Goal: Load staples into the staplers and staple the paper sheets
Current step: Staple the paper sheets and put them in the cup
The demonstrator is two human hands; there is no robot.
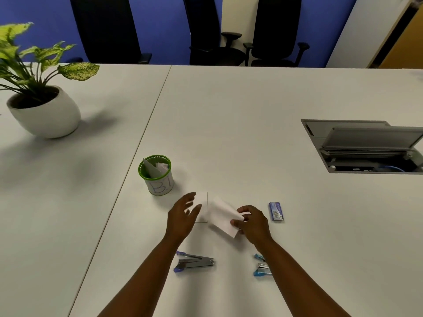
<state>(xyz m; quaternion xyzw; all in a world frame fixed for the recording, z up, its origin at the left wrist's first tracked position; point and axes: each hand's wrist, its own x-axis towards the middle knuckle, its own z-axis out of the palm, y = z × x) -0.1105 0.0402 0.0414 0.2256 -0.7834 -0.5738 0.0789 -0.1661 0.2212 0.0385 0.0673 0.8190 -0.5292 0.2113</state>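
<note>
My right hand (253, 223) pinches a small white paper sheet (223, 217), lifted and tilted above the table. My left hand (183, 216) hovers open over another white sheet (204, 208) lying flat. Near me a purple-tipped metal stapler (194, 262) lies on its side just right of my left forearm. A blue-tipped stapler (262, 267) is partly hidden behind my right forearm. A small blue staple box (276, 211) lies to the right of my right hand.
A green-rimmed cup (156, 177) marked "B1" with papers inside stands left of the sheets. A potted plant (43, 110) sits far left. An open cable hatch (366, 147) is set in the table at right. Office chairs (274, 33) stand behind the table.
</note>
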